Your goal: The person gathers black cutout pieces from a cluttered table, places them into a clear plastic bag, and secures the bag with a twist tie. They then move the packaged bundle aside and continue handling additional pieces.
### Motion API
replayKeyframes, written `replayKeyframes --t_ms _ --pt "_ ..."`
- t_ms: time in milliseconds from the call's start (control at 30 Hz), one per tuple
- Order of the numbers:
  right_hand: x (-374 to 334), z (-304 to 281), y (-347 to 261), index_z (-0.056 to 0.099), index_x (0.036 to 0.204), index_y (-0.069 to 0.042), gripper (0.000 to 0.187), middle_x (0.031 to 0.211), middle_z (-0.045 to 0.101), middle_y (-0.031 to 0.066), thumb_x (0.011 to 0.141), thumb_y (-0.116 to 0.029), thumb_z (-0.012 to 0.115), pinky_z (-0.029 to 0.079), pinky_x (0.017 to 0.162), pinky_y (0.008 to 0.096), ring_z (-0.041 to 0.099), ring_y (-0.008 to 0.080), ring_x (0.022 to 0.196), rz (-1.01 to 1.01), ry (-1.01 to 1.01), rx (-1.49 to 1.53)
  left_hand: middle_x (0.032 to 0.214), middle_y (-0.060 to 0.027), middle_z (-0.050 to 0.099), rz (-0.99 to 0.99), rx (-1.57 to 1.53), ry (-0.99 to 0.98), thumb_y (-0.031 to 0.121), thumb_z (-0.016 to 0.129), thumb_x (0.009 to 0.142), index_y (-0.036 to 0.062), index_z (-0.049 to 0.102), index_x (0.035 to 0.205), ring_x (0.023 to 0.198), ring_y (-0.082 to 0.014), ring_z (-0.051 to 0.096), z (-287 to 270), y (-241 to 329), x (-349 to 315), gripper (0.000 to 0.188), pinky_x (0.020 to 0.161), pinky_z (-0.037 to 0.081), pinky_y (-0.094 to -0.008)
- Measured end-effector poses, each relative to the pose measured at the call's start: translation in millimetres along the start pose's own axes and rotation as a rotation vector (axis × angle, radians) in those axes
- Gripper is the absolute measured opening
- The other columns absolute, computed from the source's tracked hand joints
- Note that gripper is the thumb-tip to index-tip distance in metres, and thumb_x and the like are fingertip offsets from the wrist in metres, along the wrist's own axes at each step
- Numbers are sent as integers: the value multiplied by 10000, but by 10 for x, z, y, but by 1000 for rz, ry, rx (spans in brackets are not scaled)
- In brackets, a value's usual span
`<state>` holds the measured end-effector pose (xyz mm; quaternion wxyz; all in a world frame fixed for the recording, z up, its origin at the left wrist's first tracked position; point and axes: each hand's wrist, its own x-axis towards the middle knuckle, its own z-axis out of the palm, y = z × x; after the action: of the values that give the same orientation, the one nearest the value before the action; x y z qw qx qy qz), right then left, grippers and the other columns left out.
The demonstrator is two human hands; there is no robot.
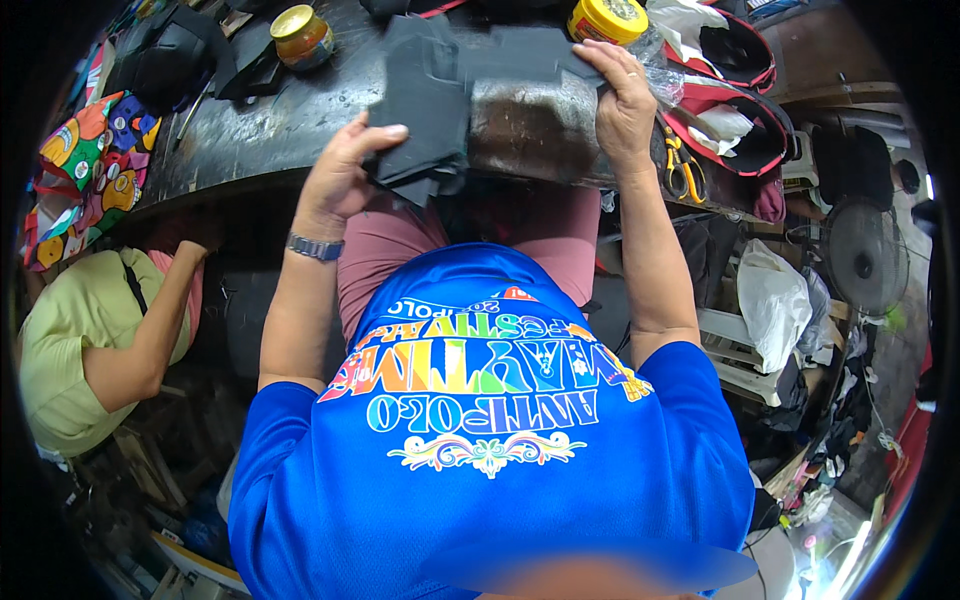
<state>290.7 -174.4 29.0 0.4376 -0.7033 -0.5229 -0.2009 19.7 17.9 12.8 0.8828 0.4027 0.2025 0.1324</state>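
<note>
Upper centre: left hand (343, 165) grips stacked black sheets (425, 125) — right hand (626, 105) touches a black strip (515, 55) — can't tell if pinching.

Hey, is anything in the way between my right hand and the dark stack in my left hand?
Nothing visible blocks your right hand: only a flat dark piece and tabletop lie between it and the dark stack in your left hand. The yellow tub stands farther back, outside that gap.

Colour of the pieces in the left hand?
The pieces are near-black grey, clearest in the head view.
</note>
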Motion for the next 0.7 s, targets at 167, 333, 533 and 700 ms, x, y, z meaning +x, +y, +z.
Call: replayKeyframes --t_ms 167,333,533,700 --pt "-206 43 -77 775 1005 -193 467 1314 582 70 726 105 547 355 1099 374 495 311 1253 -113 -40 -186 1156 -134 637 49 -53 -75 82 623 868 -27 508 1265 1008 -216 667 -152 268 -53 427 907 546 -352" --pt "-307 275 -168 786 973 -160 489 1428 469 141 685 162 557 436 1018 304 517 256 1248 98 11 225 1153 -113 632 -61 151 -197 97 686 827 -7 502 1300 1038 -187 639 138 174 108 518 921 523 -317" --pt "-336 372 -407 766 932 -46 389 1476 421 148 703 172 541 444 876 256 570 213 1106 127 200 314 1163 -95 621 -119 174 -280 107 721 789 -1 498 1333 1074 -174 606 465 -30 281 598 967 475 -310" --pt "-339 340 -669 423 1431 -103 611 1375 480 184 873 140 475 435 982 326 575 241 1133 512 382 939 1186 -102 604 -69 180 -287 99 716 797 -4 476 1356 1088 -181 598 484 -97 295 617 967 473 -307"
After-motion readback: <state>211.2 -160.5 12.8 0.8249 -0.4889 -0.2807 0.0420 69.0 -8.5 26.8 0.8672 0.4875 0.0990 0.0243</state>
